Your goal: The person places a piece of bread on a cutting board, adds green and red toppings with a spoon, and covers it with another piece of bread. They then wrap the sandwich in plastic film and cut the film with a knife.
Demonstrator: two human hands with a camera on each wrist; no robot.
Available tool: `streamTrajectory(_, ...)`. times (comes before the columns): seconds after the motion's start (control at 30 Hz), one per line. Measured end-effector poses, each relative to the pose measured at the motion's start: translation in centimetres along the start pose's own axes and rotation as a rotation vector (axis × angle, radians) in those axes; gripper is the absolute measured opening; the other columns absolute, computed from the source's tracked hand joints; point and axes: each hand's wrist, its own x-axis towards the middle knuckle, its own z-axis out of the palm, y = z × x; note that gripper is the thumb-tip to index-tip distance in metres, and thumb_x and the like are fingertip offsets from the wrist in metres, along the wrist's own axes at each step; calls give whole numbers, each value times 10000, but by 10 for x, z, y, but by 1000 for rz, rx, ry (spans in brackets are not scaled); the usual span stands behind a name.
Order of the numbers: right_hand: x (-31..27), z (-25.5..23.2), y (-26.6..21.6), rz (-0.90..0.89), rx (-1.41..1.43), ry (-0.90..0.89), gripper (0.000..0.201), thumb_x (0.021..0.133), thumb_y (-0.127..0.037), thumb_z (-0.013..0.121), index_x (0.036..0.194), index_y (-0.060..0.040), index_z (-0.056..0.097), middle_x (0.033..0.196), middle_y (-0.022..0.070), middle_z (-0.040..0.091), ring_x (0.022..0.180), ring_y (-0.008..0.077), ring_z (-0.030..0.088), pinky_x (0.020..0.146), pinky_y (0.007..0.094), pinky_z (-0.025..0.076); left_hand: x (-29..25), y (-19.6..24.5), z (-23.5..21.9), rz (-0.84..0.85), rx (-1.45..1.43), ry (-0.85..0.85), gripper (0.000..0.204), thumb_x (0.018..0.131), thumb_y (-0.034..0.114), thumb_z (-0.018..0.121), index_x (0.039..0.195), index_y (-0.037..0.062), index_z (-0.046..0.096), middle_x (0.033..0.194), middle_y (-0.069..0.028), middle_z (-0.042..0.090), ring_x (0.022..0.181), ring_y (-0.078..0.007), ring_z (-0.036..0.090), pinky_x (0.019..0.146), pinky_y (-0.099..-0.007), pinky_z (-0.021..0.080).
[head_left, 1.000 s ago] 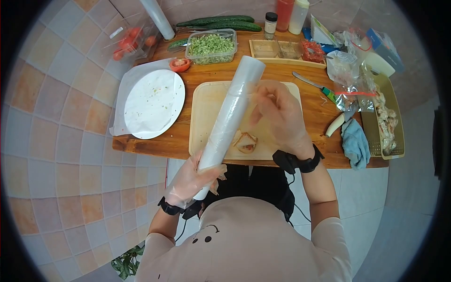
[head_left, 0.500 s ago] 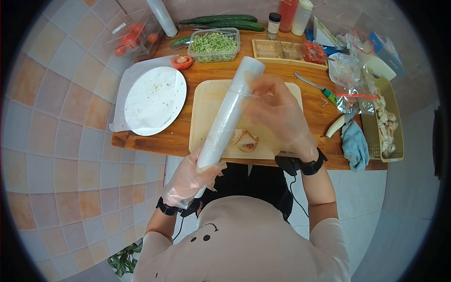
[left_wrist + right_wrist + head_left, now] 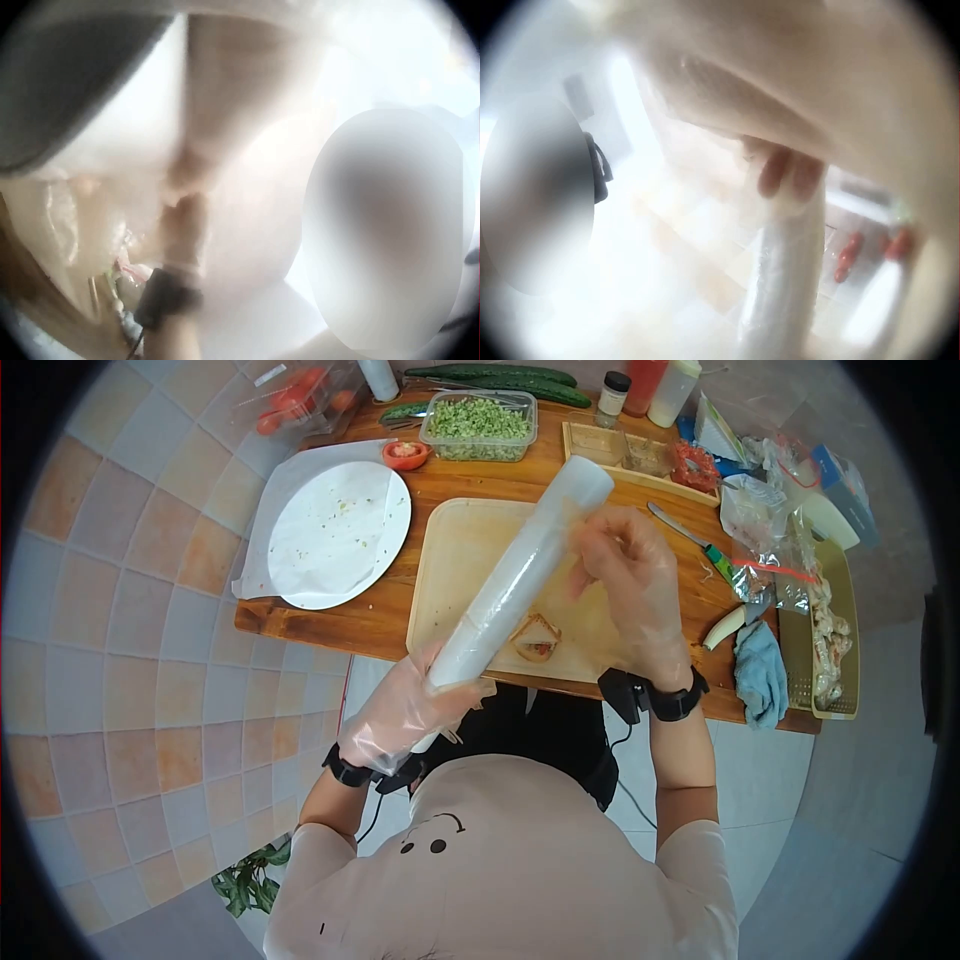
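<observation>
A white roll of cling film [image 3: 515,585] slants up and away over the cutting board. My left hand [image 3: 405,705], in a clear plastic glove, grips its lower end. Near its upper end is my gloved right hand [image 3: 635,585], fingers bent toward the film. The right wrist view shows two fingertips [image 3: 774,172] right at the roll [image 3: 780,285]; I cannot tell whether they pinch the film's edge. Below the roll, a small piece of filled bread [image 3: 537,637] lies on the cutting board [image 3: 460,540]. The left wrist view is washed out, with my right hand [image 3: 184,232] visible beyond.
To the left lies a white plate [image 3: 340,535] with crumbs. Behind are a tomato half [image 3: 405,455], a tub of chopped greens [image 3: 480,425], cucumbers [image 3: 500,378] and a sauce tray [image 3: 620,455]. At right are a green-handled knife [image 3: 700,540], a blue cloth [image 3: 761,675] and a basket [image 3: 850,600].
The camera view has shifted, so the table sits a little higher and tilted. The roll leans further right in view. My right hand has kept working near its upper end; the left keeps its grip.
</observation>
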Motion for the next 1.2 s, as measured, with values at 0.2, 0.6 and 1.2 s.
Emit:
streamTrajectory(0.2, -19, 18, -7, -453, -681, 83, 217, 937, -121, 703, 1126, -51, 622, 1065, 69, 641, 822, 182, 655, 713, 279, 535, -6, -3, -10, -51, -545, -160, 665, 828, 314, 800, 1311, -52, 527, 794, -87, 618, 520, -155, 606, 496, -242, 511)
streamTrajectory(0.6, -30, 33, 14, -642, -1152, -398, 239, 890, -185, 739, 1107, -119, 665, 1080, 69, 629, 868, 264, 652, 723, 366, 564, -6, 5, -8, -28, -272, -137, 561, 837, 152, 802, 1273, -24, 496, 868, -78, 644, 586, -136, 642, 556, -265, 525)
streamTrajectory(1.2, -23, 34, -14, -81, -387, -104, 221, 923, -122, 710, 1115, -42, 634, 1037, 87, 621, 832, 259, 612, 772, 341, 527, 1, -31, -23, -31, -1158, -492, 582, 851, 202, 644, 1331, -75, 467, 766, -127, 557, 469, -209, 537, 421, -341, 489)
